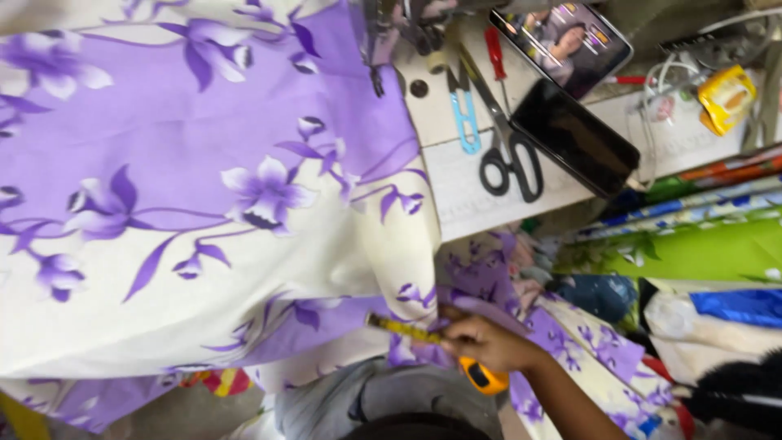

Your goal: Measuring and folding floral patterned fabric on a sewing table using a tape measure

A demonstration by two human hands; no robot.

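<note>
Right hand [489, 342] near bottom centre, fingers closed on a yellow tape measure [482, 376]; case sits under the palm, blade [403, 328] runs out left from the fingers, long axis roughly left-right, slightly tilted, lying on the purple floral fabric [204, 163] edge that hangs off the white table [464, 187]. Left hand not in view. Far right on the table: black scissors [505, 138], blue thread snips [464, 114], two phones [570, 90]. Fabric rolls [700, 220] further right

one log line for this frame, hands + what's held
right hand: grips yellow tape measure, strip pulled across purple floral fabric | left hand: not in view | scissors: idle on table
</note>
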